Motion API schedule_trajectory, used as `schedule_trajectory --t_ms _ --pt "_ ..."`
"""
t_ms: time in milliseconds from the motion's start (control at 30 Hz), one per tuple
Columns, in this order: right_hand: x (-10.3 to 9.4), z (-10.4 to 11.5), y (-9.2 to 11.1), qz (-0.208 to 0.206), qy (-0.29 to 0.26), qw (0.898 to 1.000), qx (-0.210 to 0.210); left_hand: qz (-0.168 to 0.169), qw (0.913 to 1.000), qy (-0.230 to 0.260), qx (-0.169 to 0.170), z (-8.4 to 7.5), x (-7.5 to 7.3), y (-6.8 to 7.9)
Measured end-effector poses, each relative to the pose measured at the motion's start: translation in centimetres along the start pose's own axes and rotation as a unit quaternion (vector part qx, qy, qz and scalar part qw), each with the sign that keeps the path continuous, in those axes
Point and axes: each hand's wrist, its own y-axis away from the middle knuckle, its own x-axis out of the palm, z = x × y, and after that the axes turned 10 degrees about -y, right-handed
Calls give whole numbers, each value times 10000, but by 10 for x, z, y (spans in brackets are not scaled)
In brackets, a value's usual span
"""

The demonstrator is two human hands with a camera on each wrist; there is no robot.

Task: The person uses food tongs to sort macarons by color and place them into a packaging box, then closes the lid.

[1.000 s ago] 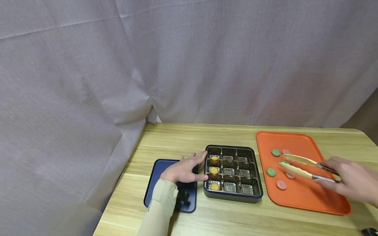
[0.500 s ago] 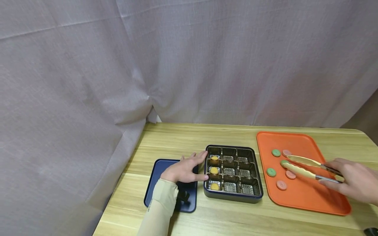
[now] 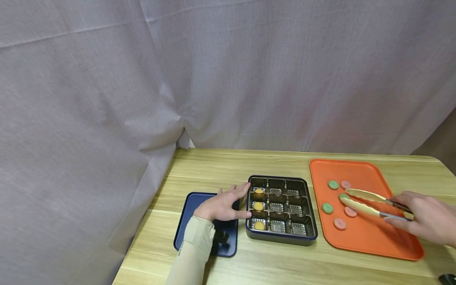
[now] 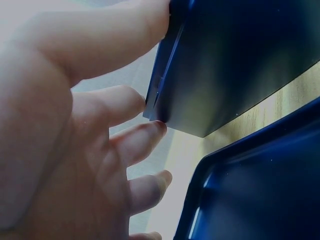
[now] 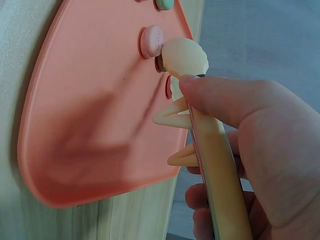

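Note:
My left hand (image 3: 222, 204) rests against the left side of a dark blue box (image 3: 281, 238), thumb and fingers spread along its edge. In the left wrist view, fingertips touch the box wall (image 4: 235, 65). Yellow macarons (image 3: 258, 206) sit in the left column of the box's black divided insert. Over the orange tray (image 3: 384, 233), my right hand (image 3: 427, 215) grips a pair of tongs (image 3: 360, 206) with cream scalloped tips. The tips stand apart around a green macaron (image 3: 343, 196); whether they touch it I cannot tell. The right wrist view shows the tong handle (image 5: 215, 165) under my thumb.
Other green (image 3: 327, 208) and pink macarons (image 3: 339, 223) lie loose around the tong tips. A dark blue lid (image 3: 190, 213) lies on the wooden table (image 3: 270, 265) under my left wrist. A grey curtain (image 3: 249, 79) hangs behind the table.
The tongs have shifted slightly right over the tray, and their tips now lie around the green macaron. My left hand and the box stay in place.

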Motion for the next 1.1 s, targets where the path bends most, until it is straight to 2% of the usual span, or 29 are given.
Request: schedule_trajectory --t_ms 267,500,867,1100 --pt "0 0 -3 128 45 9999 1 -3 10000 -3 25 1 1 0" --pt "-6 4 -10 654 80 9971 367 -10 10000 7 26 1 1 0" --pt "-15 10 -19 1046 92 9929 553 -26 10000 -26 25 1 1 0" --pt "-15 10 -23 1259 128 9906 529 -31 10000 -47 35 0 1 -1"
